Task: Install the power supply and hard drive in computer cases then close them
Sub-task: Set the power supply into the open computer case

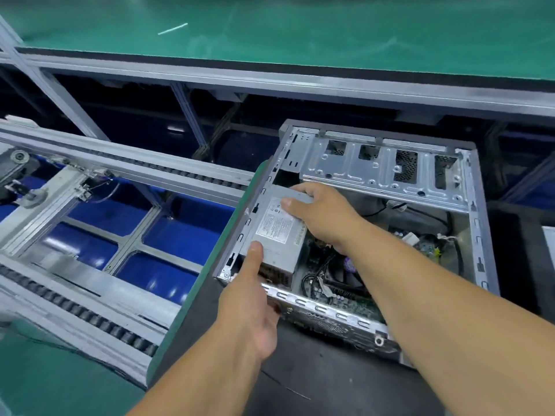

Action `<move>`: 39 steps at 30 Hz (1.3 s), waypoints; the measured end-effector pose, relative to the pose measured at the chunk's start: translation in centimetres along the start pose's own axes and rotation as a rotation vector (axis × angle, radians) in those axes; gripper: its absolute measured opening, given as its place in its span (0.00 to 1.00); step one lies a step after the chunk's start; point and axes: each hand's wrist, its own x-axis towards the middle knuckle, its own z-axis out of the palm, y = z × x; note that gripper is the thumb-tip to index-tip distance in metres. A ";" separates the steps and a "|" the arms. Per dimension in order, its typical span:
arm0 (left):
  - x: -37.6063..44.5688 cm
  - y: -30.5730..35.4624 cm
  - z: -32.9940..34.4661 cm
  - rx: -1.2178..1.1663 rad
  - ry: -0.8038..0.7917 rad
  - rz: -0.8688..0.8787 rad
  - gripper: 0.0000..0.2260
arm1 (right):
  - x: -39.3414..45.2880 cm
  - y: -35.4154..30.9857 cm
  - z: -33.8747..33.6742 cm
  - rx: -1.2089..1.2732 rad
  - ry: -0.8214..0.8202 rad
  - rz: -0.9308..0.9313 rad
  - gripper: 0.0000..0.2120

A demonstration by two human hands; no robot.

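**Seating the power supply in the near-left corner**

Lowering the power supply (pixel 277 232) into the open computer case (pixel 477 223), I have both hands on it. My left hand (pixel 255 298) grips the near end, thumb lying along the top face and pointing away from me, the other fingers curled out of sight beneath, by the case's near rim. My right hand (pixel 318 211) holds the far end, thumb pressed flat on the label and fingers wrapped over the far edge. The unit sits tilted against the case's left wall, its near end about level with the rim, so I judge it is not yet fully seated.

To do this well, I should keep the body parallel to the left wall and slide it toward the near-left corner until its end meets the case wall squarely. The loose cables (pixel 318 280) lie over the motherboard (pixel 345 292) just right of the unit (easy to pinch under a metal edge), so I want them kept free. The drive cage (pixel 381 172) spans the far side and leaves little room for my right knuckles. I see no hard drive here.
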 end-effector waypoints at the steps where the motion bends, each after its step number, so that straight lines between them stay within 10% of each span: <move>1: -0.1 0.1 0.3 -0.024 0.011 -0.005 0.16 | 0.0 -0.1 0.1 -0.012 0.002 0.011 0.06; 15: 0.0 -0.4 0.4 0.019 0.073 -0.032 0.34 | -1.5 -2.4 0.3 -0.378 0.159 -0.065 0.13; 18: 0.4 -0.5 0.0 0.042 0.086 -0.032 0.42 | -1.7 -6.1 -0.3 0.099 0.325 -0.444 0.09; 21: 0.4 -0.6 0.0 0.038 0.093 -0.019 0.44 | -1.4 -8.1 0.6 0.483 0.055 -0.629 0.18; 27: -0.3 -0.5 0.1 -0.045 0.047 -0.023 0.45 | -1.1 -5.6 6.0 0.311 -0.097 -0.343 0.20; 34: -0.8 -0.8 -0.5 -0.041 -0.065 -0.013 0.54 | -1.0 -1.7 0.8 -0.328 0.280 -0.131 0.04; 39: -1.5 0.1 -0.3 -0.145 -0.106 -0.079 0.46 | -1.6 -0.3 1.7 -0.341 0.183 -0.058 0.23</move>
